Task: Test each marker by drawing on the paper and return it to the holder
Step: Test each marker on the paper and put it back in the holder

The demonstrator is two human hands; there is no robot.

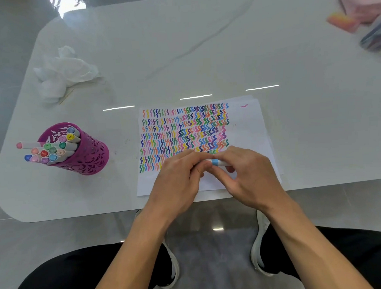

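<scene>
Black-trousered legs (60, 274) and white shoes (260, 239) sit closest to the viewer, above a grey floor (211, 248). Two bare forearms reach forward from there to the near edge of a pale, glossy surface (202, 45).

Both hands meet over the lower part of a sheet of paper (245, 128), which lies flat on the surface and is covered with rows of short zigzag strokes in many colours. Between the hands is a white marker (217, 162) with a light blue band, held roughly level just above the paper. The left hand (178, 177) has its fingers (195, 170) curled round one end of the marker, hiding that end. The right hand (252, 176) pinches the other end between thumb and fingertips. Whether the cap is on cannot be told.

Well to the left of the paper stands a magenta cut-out holder (87, 153), packed with other markers (52, 150) whose coloured caps point toward the viewer. Behind the holder lies a crumpled white tissue (62, 71). At the far right corner, blurred, is a pink object (343, 20)
</scene>
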